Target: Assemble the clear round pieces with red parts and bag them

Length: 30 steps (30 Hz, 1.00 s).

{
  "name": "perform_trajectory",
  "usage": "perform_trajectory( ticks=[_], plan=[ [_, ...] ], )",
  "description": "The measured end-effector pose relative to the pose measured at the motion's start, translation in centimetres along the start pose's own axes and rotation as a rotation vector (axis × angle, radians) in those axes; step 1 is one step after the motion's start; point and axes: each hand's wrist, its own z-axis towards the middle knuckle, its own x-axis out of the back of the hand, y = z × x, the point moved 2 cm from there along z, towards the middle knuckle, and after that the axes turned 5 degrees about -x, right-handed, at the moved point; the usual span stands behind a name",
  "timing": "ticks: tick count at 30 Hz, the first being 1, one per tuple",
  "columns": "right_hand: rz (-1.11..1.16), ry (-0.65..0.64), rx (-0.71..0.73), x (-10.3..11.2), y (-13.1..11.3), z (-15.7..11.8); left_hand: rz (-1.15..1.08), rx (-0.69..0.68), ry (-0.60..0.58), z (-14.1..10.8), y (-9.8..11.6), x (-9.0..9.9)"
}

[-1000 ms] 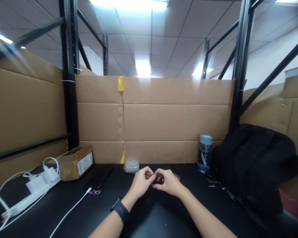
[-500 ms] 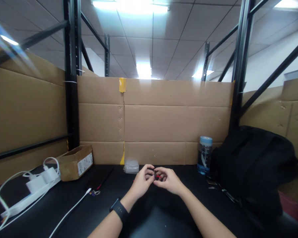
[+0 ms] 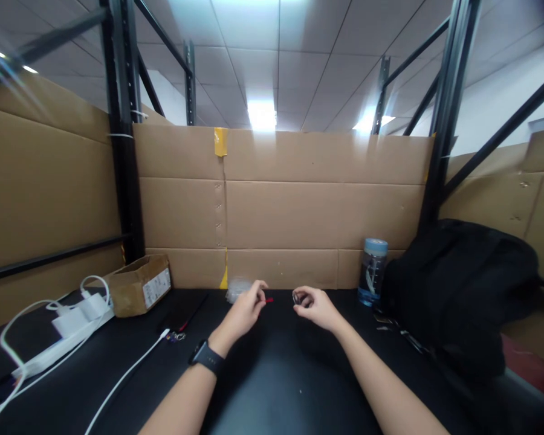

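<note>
Over the middle of the black table, my two hands are apart. My left hand (image 3: 247,307), with a dark watch (image 3: 206,357) on its wrist, has its thumb and fingers pinched together. A small red piece (image 3: 269,300) sticks out at those fingertips; its kind is too small to tell. My right hand (image 3: 316,308) is curled around a small dark, shiny-edged object (image 3: 296,298), mostly hidden by the fingers. Just behind my left hand lies a clear plastic packet (image 3: 236,289), partly covered by it.
On the left are a cardboard box (image 3: 138,287), a white power strip (image 3: 63,344) with plugs, a white cable (image 3: 127,377) and a small key ring (image 3: 176,336). To the right stand a water bottle (image 3: 372,272) and a black bag (image 3: 462,296). Cardboard panels (image 3: 281,211) close the back.
My hands were together around a small red and dark object. They have since separated, the red piece now at my left fingertips and the dark object in my right. The view has tilted down slightly.
</note>
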Motion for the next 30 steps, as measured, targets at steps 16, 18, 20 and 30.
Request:
perform_trajectory(
  ticks=[16,18,20,30],
  plan=[
    [-0.41,-0.107,-0.213,6.1,7.5,0.2,-0.072,0.322,-0.298,-1.7,-4.8,4.8],
    [-0.402,-0.132,-0.223,6.0,7.5,0.2,-0.05,0.321,-0.328,-1.7,-4.6,4.2],
    [-0.396,-0.155,-0.235,5.9,7.5,0.2,-0.038,0.322,-0.344,-1.6,-4.4,3.7],
    [-0.43,-0.219,-0.229,5.5,7.2,0.0,0.001,0.299,-0.304,-1.6,-4.6,2.1]
  ],
)
